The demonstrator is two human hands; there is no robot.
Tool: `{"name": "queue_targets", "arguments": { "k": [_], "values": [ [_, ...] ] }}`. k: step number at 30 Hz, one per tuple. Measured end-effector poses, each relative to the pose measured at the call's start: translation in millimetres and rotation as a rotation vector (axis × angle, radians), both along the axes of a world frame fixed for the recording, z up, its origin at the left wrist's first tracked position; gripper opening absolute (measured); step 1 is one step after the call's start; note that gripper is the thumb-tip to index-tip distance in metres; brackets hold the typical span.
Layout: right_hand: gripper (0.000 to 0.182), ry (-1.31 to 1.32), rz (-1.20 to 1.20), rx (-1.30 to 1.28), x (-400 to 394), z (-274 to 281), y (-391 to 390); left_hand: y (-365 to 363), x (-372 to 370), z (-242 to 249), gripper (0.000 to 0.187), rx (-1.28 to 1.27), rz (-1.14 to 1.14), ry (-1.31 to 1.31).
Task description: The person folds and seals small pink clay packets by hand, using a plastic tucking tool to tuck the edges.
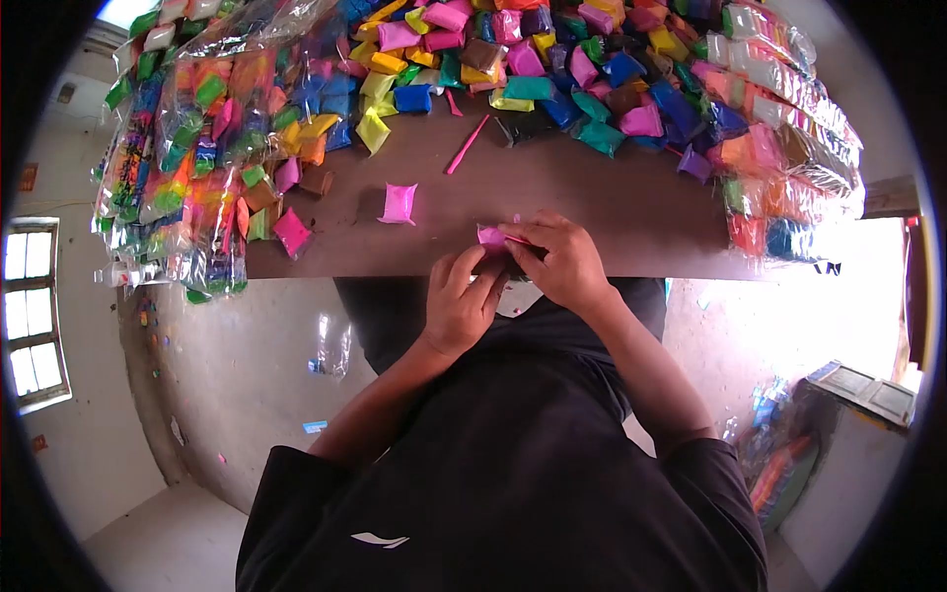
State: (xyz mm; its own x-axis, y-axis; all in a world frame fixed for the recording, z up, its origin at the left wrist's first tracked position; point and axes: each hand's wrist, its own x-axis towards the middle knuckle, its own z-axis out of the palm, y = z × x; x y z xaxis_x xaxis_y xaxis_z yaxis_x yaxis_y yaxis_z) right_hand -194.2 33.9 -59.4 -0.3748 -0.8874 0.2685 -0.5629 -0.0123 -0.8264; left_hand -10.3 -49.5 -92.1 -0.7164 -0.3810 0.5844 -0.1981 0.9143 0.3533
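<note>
A small pink-purple packet is between my two hands at the table's front edge. My left hand has its fingers bent against the packet's lower side. My right hand pinches something thin and pink at the packet's right side; its exact form is too small to tell. Farther left on the brown table lies a pink packet. Behind it, a slim pink stick rests at a slant.
Many coloured packets are heaped along the back. Clear bags of packets stand at the left and right. A magenta packet lies near the left bags. The table's front edge runs just above my lap.
</note>
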Motion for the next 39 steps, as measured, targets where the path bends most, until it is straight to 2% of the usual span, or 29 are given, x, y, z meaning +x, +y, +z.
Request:
{"name": "queue_targets", "arguments": {
  "k": [4,6,7,9,13,15,18,22,25,31,33,39],
  "values": [
    [0.032,0.083,0.048,0.038,-5.7,5.7,1.2,-5.2,-8.4,4.8,0.028,0.158,0.015,0.145],
    [0.035,0.073,0.081,0.064,-7.0,11.1,0.4,-12.3,-14.9,14.7,0.026,0.231,0.166,0.094],
    [0.037,0.067,0.093,0.081,-6.5,12.8,-0.9,-12.6,-13.7,18.2,0.026,0.230,0.169,0.094],
    [0.040,0.064,0.106,0.096,-7.1,13.7,-4.0,-13.5,-12.5,24.0,0.032,0.225,0.249,-0.056],
    [0.041,0.061,0.098,0.109,-5.6,9.0,-5.9,-8.3,-15.6,26.9,0.030,0.286,0.299,-0.051],
    [0.041,0.058,0.089,0.105,-4.2,6.1,-5.7,-6.2,-13.2,21.2,0.023,0.275,0.317,-0.147],
    [0.039,0.085,0.059,0.074,-1.0,3.6,-5.7,-3.5,-17.1,16.1,0.016,0.221,0.298,-0.074],
    [0.038,0.095,0.059,0.077,-1.2,3.6,-4.1,-10.9,-14.2,11.7,0.014,0.188,0.246,-0.114],
    [0.037,0.108,0.061,0.071,-1.3,3.8,-4.3,-12.7,-14.7,14.3,0.018,0.210,0.200,-0.098],
    [0.036,0.106,0.055,0.074,-1.2,2.4,-2.5,-7.3,-15.1,20.0,0.024,0.204,0.255,-0.116],
    [0.036,0.102,0.057,0.081,-1.3,3.7,-3.5,-5.3,-14.6,22.9,0.028,0.080,0.242,-0.040],
    [0.038,0.095,0.056,0.072,-1.1,0.7,-3.7,-9.6,-11.2,17.5,0.031,0.034,0.133,-0.047]
  ]
}}
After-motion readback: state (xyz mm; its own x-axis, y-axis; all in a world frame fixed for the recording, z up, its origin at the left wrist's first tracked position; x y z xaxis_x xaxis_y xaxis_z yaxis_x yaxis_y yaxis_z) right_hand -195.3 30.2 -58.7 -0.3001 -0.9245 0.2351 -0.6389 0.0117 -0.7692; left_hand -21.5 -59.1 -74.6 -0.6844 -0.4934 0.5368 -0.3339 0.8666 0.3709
